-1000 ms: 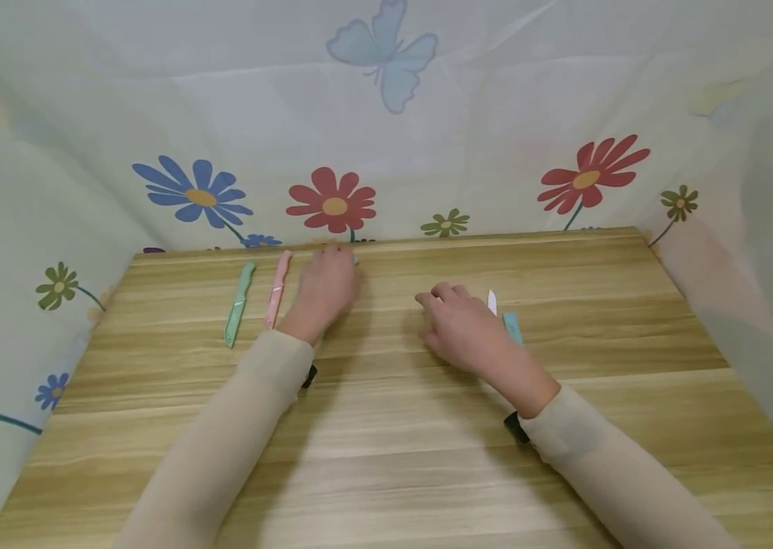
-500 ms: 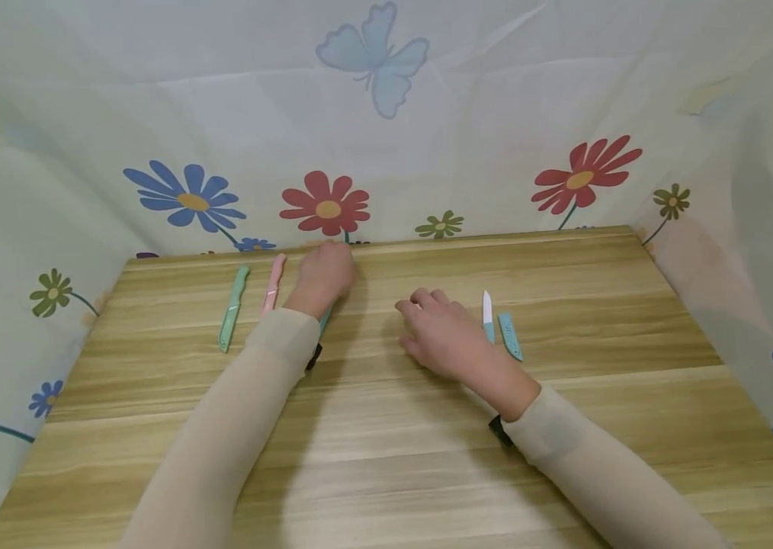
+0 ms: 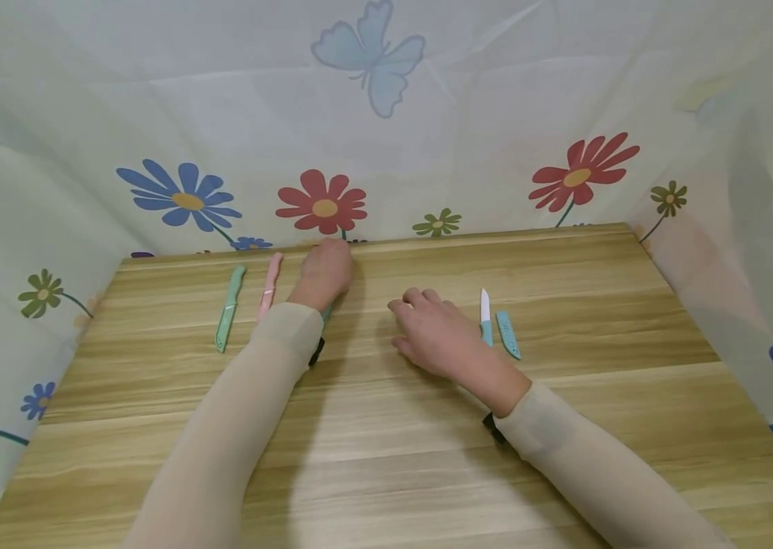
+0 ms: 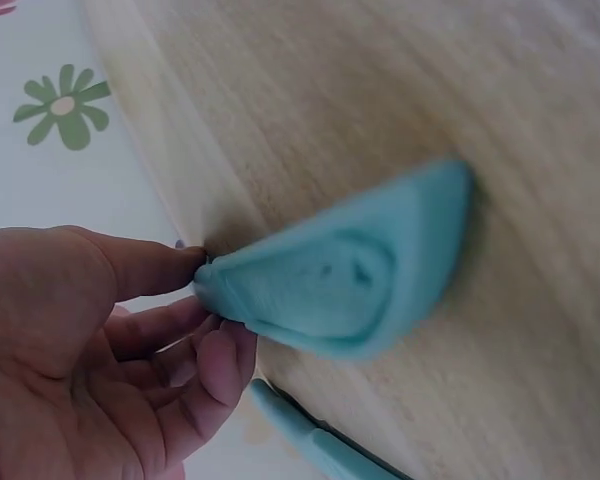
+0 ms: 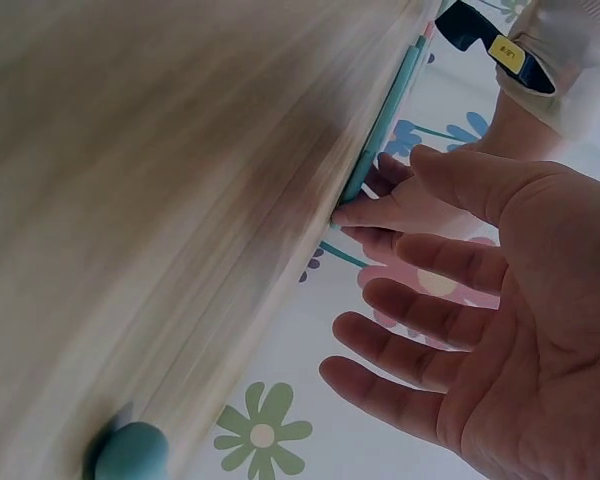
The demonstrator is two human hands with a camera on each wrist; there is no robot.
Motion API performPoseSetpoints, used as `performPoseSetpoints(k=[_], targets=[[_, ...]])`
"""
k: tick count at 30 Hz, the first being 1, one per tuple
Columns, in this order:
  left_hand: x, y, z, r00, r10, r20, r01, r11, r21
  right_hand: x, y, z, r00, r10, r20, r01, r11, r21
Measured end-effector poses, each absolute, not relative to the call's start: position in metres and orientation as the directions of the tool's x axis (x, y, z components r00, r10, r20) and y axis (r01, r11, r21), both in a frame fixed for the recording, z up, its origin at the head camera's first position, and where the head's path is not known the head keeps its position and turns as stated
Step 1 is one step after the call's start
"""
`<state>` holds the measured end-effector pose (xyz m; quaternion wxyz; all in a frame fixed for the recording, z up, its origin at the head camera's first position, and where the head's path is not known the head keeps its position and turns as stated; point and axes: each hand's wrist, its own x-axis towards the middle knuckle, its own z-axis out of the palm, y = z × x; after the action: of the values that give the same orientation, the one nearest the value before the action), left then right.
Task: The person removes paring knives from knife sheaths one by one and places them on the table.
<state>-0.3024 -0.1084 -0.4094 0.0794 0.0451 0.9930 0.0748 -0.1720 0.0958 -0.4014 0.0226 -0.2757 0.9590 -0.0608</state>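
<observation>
My left hand (image 3: pixel 328 271) is near the table's far edge. In the left wrist view its thumb and fingers pinch the narrow far end of a teal sheathed knife (image 4: pixel 320 285); the wide, holed sheath end points toward the camera. Another teal knife (image 4: pixel 335 455) lies just beyond those fingers. My right hand (image 3: pixel 434 332) hovers low over the table, palm down, fingers spread and slightly bent, holding nothing. Right beside it lies a bare paring knife (image 3: pixel 485 309) with a white blade and blue handle. Its blue sheath (image 3: pixel 508 335) lies to the right.
A mint green sheathed knife (image 3: pixel 229 309) and a pink sheathed knife (image 3: pixel 270 286) lie left of my left hand. The wooden table (image 3: pixel 386 457) ends at a flower-printed curtain (image 3: pixel 482 137) behind and at both sides.
My right hand has shifted slightly left, uncovering more of the bare knife and the blue sheath. My left hand stays at the far edge, its wrist turned slightly. The view has shifted a little.
</observation>
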Motion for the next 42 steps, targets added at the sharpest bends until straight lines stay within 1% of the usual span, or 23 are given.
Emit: performPoseSetpoints(k=[10, 15, 23, 30, 42], targets=[[-0.304, -0.111, -0.408, -0.986, 0.070, -0.153, 0.034, 0.973, 0.230, -0.180, 0.092, -0.400, -0.862, -0.505, -0.043, -0.491, 0.854, -0.175], [-0.302, -0.111, -0.407, -0.988, 0.058, -0.143, 0.023, 0.971, 0.237, -0.185, 0.088, -0.400, -0.865, -0.500, -0.048, -0.485, 0.856, -0.178], [-0.301, -0.109, -0.410, -0.988, 0.073, -0.136, 0.040, 0.972, 0.230, -0.190, 0.073, -0.401, -0.870, -0.473, -0.137, -0.443, 0.874, -0.200], [-0.302, -0.107, -0.413, -0.988, 0.046, -0.145, 0.014, 0.976, 0.216, -0.191, 0.055, -0.403, -0.872, -0.463, -0.158, -0.424, 0.876, -0.231], [-0.298, -0.107, -0.408, -0.980, 0.042, -0.195, 0.007, 0.984, 0.176, -0.192, 0.037, -0.414, -0.864, -0.472, -0.172, -0.446, 0.878, -0.171]])
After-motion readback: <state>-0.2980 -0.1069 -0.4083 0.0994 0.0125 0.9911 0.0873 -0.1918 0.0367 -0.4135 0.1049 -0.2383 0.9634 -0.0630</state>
